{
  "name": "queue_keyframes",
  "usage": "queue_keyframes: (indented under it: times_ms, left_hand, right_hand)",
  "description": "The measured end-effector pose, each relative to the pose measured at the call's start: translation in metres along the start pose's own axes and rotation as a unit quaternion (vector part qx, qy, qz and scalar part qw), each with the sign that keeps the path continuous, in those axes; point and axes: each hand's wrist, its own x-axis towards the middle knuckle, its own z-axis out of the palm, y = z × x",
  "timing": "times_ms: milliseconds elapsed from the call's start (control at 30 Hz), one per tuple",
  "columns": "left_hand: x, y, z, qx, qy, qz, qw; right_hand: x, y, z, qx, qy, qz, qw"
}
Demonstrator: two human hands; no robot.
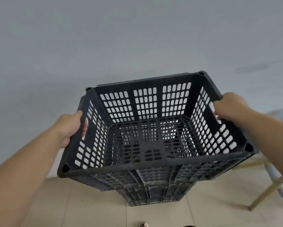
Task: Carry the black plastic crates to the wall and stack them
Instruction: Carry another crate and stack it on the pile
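Plainly, the flat grey wall [137,38] is filling the space beyond both grips, and the beige tiled floor [88,207] is lying below them. Between the grips a black square perforated plastic crate [153,164] is hanging in the air, open side up and empty. Directly beneath it, close to the wall, a dark stack of matching black lattice crates [153,194] is standing on the floor. Whether the two are touching cannot be told.

The left grip [70,126] is clamping one side wall, its fingers [84,126] curling through the cut-out handle slot. The right grip [229,107] is doing the same at the opposite slot [212,108].

The crate is likely handling as light, being empty and mostly holes. It is probably also stiff, thanks to its thick moulded rim and ribbed walls, and hardly fragile. The matt plastic is probably not slippery. The two facing slots are looking like the best places to hold it, as they are keeping it level for seating.

One crate is being carried, while the layers below are too merged to count. Two grips, two handle slots and four corner sockets are showing. Outside the right grip a pale wooden frame leg [265,192] is standing, and one shoe tip [144,224] is peeking in nearest the person.
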Motion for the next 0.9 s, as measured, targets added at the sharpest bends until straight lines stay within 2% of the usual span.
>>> queue_keyframes:
  times_ms: [467, 633, 733, 900]
  left_hand:
    - [0.079, 0.023, 0.044, 0.036, -0.017, -0.011, 0.999]
    - [0.093, 0.025, 0.047, 0.066, 0.003, -0.014, 0.998]
    - [0.094, 0.024, 0.049, 0.084, 0.007, -0.009, 0.996]
    - [0.087, 0.021, 0.048, 0.081, 0.003, -0.006, 0.997]
  right_hand:
    - [0.089, -0.003, 0.027, -0.058, -0.009, 0.01, 0.998]
    - [0.104, -0.007, 0.033, -0.154, -0.043, -0.017, 0.987]
    - [0.104, -0.01, 0.029, -0.264, -0.085, -0.041, 0.96]
    - [0.097, -0.022, 0.021, -0.421, -0.141, -0.099, 0.89]
